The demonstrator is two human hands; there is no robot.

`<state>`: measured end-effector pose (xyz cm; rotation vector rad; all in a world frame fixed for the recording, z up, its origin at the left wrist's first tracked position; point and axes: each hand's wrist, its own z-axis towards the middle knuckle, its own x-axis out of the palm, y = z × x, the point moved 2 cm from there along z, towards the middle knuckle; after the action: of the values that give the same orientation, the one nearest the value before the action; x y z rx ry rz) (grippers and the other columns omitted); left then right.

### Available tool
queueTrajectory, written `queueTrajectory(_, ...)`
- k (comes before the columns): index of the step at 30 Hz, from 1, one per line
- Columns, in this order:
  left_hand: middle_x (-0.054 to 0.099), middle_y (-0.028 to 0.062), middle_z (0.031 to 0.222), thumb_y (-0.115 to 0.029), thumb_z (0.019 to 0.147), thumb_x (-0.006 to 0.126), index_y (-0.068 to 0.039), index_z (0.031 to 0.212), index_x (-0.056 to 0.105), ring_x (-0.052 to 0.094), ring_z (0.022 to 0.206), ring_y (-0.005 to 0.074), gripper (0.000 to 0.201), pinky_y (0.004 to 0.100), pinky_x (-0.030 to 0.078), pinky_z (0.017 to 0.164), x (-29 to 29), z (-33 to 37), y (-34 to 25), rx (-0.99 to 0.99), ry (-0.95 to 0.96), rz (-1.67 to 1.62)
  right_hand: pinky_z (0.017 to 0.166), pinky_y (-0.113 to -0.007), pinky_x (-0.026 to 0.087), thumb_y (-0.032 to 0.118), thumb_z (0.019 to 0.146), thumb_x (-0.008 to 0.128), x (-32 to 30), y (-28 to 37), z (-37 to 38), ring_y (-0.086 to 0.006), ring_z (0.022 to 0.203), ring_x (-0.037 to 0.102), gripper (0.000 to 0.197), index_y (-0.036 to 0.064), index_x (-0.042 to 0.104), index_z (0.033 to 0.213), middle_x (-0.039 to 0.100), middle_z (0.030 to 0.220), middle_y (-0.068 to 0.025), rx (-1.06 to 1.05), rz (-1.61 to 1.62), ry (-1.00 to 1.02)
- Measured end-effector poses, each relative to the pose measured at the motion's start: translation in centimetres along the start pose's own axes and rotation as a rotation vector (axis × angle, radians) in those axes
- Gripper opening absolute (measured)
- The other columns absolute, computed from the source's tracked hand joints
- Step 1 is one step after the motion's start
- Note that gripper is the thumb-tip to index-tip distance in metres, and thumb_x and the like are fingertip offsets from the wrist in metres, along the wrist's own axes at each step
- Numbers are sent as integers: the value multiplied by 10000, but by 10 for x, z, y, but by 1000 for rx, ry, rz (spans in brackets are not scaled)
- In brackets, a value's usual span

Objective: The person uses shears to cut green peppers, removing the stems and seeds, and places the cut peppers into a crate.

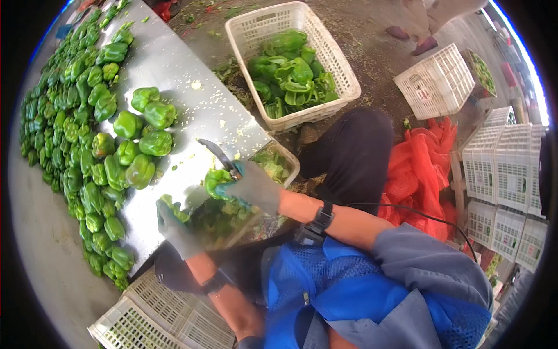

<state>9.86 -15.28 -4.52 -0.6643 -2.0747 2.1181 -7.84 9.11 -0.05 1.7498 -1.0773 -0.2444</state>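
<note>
1. A red mark shows on the side of a tipped white crate (415, 96); small dark marks dot the stacked white crates (512, 168) at the right. None is legible.
2. The curved knife (215, 151) extends from the right hand (256, 187), its long axis slanting and its tip toward the upper left, over the metal table (160, 52).
3. The right hand is closed around the knife's handle and also holds a green pepper piece (215, 181) just below the blade, near the table's edge. Fingers cover part of the piece, so its axis is unclear.
4. The left hand (176, 231) grips another green piece (181, 215), mostly hidden by the glove.
5. The knife's handle is largely covered; the pepper heap (70, 134) curves along the fisheye rim.
</note>
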Motion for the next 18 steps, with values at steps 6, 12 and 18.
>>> queueTrajectory(6,659,128,1511,-418,1186,561,-48,1644,521,724,1185,236,590,383,621,934,172,-8,-161,42,403,-244,713,-293,565,172,851,918,-47,0,-29,-109,788,680,396,-27,787,1168,783,956,-54,73,74,-166)
queueTrajectory(12,754,171,1341,-505,1201,487,-33,1645,524,765,941,200,650,323,601,766,179,-43,-153,-191,689,88,827,-443,613,248,853,891,-80,41,-32,-371,879,782,477,-24,736,1213,798,973,-199,-401,-539,-235)
queueTrajectory(18,743,143,1322,-419,1171,584,-38,1590,545,745,1062,259,568,385,624,868,127,-100,-85,-180,876,-110,936,-496,599,287,864,863,-80,48,-35,-433,992,776,533,68,704,1322,787,1036,-224,-549,-813,113)
